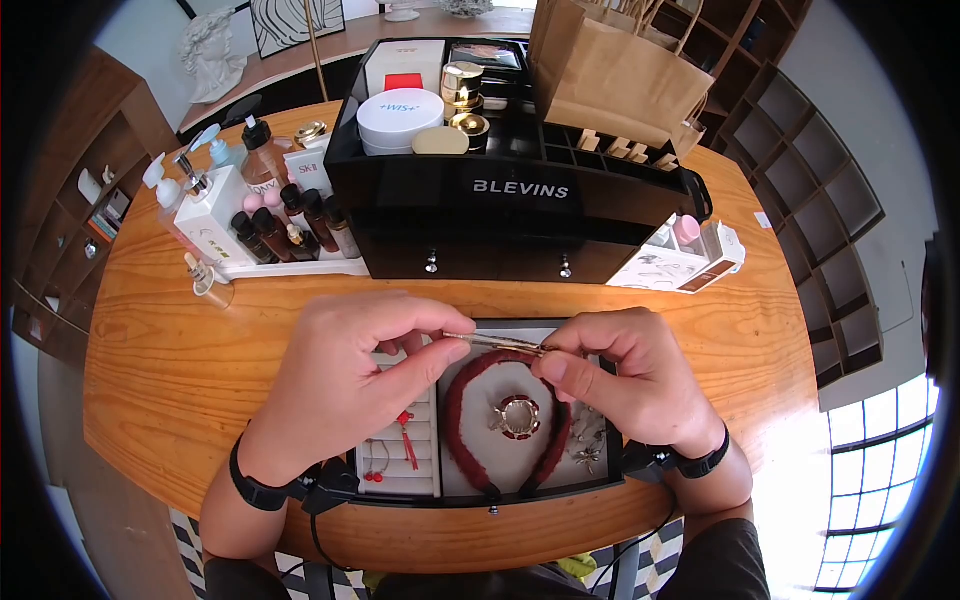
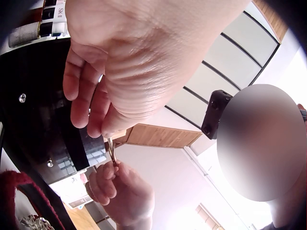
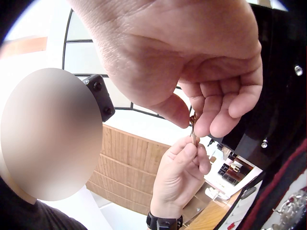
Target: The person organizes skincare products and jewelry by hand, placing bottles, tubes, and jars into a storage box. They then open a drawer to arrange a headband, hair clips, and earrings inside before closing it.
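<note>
A slim, shiny metal clip (image 1: pixel 497 342) stretches between both hands above an open drawer tray (image 1: pixel 600 490). My left hand (image 1: pixel 350 350) pinches one end between thumb and index finger. At the other end, my right hand (image 1: pixel 625 375) pinches it with thumb and fingers. Two narrow strips of the clip (image 2: pixel 112 151) show in the left wrist view. Below lies a dark red fuzzy headband (image 1: pixel 455 420), with a red-and-silver bracelet (image 1: pixel 520 417) inside its curve. Red earrings (image 1: pixel 407 440) sit on the ring rolls at left, partly under my left hand. Silver jewellery (image 1: pixel 588 457) lies at right.
A black organizer box (image 1: pixel 480 225) stands behind the tray, topped with jars and brown paper bags (image 1: pixel 625 85). At left, bottles crowd a white holder (image 1: pixel 290 268), beside a small glass bottle (image 1: pixel 210 285). A white box (image 1: pixel 660 268) stands at right on the wooden table (image 1: pixel 180 380).
</note>
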Motion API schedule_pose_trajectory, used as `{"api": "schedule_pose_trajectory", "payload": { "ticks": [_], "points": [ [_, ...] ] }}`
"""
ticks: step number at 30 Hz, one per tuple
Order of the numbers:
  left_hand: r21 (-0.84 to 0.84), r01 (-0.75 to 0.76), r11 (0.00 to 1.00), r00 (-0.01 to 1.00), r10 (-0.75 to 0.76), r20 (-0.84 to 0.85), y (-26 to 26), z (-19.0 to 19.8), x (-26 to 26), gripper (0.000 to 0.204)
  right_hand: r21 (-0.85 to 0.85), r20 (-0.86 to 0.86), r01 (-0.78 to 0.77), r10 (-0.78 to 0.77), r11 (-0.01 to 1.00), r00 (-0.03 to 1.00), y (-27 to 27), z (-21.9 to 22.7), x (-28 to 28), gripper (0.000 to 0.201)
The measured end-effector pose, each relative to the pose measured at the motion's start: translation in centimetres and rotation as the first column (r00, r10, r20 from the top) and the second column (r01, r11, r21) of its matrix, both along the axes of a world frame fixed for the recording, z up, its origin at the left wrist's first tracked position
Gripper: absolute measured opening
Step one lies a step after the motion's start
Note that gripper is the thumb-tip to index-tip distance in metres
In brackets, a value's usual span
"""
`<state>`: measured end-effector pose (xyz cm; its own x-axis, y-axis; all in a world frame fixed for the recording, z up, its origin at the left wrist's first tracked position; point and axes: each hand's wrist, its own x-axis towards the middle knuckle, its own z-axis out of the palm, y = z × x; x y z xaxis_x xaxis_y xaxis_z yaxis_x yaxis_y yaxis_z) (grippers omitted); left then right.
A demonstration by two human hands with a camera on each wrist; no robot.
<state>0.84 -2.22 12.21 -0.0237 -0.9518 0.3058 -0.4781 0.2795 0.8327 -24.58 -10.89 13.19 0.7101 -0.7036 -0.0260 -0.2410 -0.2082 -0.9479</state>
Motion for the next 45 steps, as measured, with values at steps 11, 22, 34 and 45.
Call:
{"api": "schedule_pose_trajectory", "payload": {
  "ticks": [11, 22, 34, 45],
  "points": [
    [-0.018, 0.064, 0.998, 0.997, -0.064, 0.038, -0.1, -0.1, 0.2, 0.018, 0.064, -0.017, 0.004, -0.003, 0.998, 1.0, 0.1, -0.4, 0.2, 0.016],
    [-0.046, 0.127, 0.991, 0.987, -0.122, 0.104, -0.4, -1.2, -0.2, 0.015, 0.077, -0.038, -0.105, 0.109, 0.991, 0.993, 0.0, -0.6, 0.2, 0.016],
    [-0.073, 0.127, 0.989, 0.979, -0.114, 0.167, -0.4, -1.2, 0.4, 0.013, 0.255, -0.014, -0.105, 0.112, 0.961, 0.994, -0.1, -0.7, 0.2, 0.018],
    [0.01, -0.023, 1.0, 0.972, 0.02, 0.236, 0.5, 1.6, 4.6, 0.009, -0.066, -0.406, -0.01, -0.018, 0.998, 0.914, -1.9, -3.8, 2.0, 0.022]
  ]
}}
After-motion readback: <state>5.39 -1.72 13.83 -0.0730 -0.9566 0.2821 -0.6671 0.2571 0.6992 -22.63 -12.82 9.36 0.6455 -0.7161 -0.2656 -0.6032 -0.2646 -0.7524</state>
